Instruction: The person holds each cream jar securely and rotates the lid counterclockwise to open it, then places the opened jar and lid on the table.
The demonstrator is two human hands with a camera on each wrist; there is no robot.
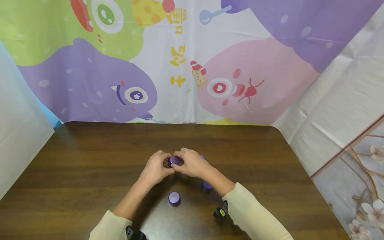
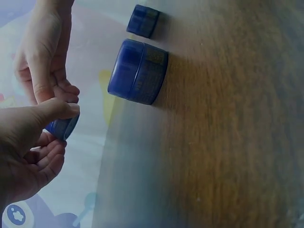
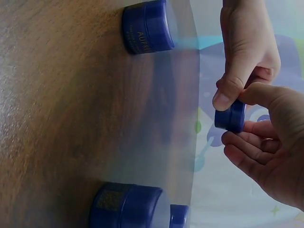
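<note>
A small blue-purple cosmetic jar (image 3: pixel 230 117) is pinched between my two hands above the middle of the table. My left hand (image 1: pixel 154 169) holds it from the left with thumb and fingers. From the right, the thumb and fingers of my right hand (image 1: pixel 190 163) grip the same jar. A seam between lid and body shows in the right wrist view. Nearer to me, a larger purple jar (image 1: pixel 174 198) stands upright on the table. Another large jar (image 1: pixel 207 186) is partly hidden by my right forearm, and a small jar (image 1: pixel 202 156) peeks out behind my right hand.
The brown wooden table (image 1: pixel 99 160) extends around the jars. A cartoon-printed cloth (image 1: pixel 180 110) hangs behind its far edge, with pale cloth at both sides. Black wrist cameras (image 1: pixel 220 212) sit at my cuffs.
</note>
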